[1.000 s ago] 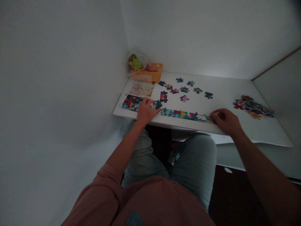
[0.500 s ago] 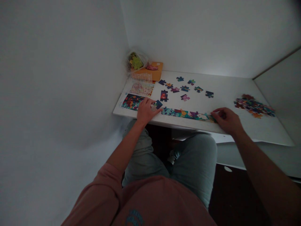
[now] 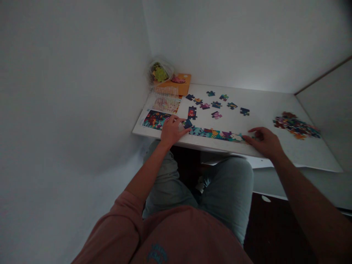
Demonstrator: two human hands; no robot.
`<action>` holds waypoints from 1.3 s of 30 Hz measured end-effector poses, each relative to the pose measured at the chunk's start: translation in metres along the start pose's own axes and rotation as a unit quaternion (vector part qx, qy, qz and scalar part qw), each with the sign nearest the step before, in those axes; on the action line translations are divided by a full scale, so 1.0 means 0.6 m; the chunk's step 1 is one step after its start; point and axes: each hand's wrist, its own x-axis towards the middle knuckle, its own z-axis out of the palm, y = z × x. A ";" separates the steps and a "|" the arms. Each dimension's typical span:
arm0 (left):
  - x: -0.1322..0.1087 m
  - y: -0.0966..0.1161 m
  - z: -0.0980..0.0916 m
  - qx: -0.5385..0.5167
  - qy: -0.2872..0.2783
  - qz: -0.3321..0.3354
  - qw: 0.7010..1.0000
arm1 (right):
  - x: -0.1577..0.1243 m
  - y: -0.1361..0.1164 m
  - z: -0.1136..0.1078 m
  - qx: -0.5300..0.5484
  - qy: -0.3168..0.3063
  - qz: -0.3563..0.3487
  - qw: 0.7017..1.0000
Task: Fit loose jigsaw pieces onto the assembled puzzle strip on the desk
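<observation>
The left hand (image 3: 172, 132) lay at the near edge of the white tabletop (image 3: 264, 99), its grip slightly spread; whether it pinched the dark blue puzzle piece (image 3: 187, 124) by its fingertips could not be told. That piece sat at the left end of the assembled puzzle strip (image 3: 217, 134). The right hand (image 3: 264, 142), grip wide, rested just beside the strip's right end. Loose pieces (image 3: 217, 104) lay scattered beyond the strip, with a heaped pile (image 3: 296, 125) farther right.
</observation>
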 end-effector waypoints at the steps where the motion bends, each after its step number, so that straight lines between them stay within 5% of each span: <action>1: 0.000 0.001 0.000 0.004 0.001 -0.002 1.000 | 0.000 -0.001 0.000 -0.002 0.000 0.000 1.000; 10: 0.004 0.010 -0.011 0.000 -0.029 -0.012 1.000 | -0.003 -0.009 -0.006 0.007 0.000 -0.008 1.000; 18: 0.007 0.025 -0.022 -0.021 -0.112 0.001 0.994 | -0.001 -0.006 -0.002 -0.003 0.004 -0.011 1.000; 39: 0.006 0.024 -0.022 -0.028 -0.131 0.046 0.990 | -0.002 -0.009 -0.005 0.004 0.008 -0.019 1.000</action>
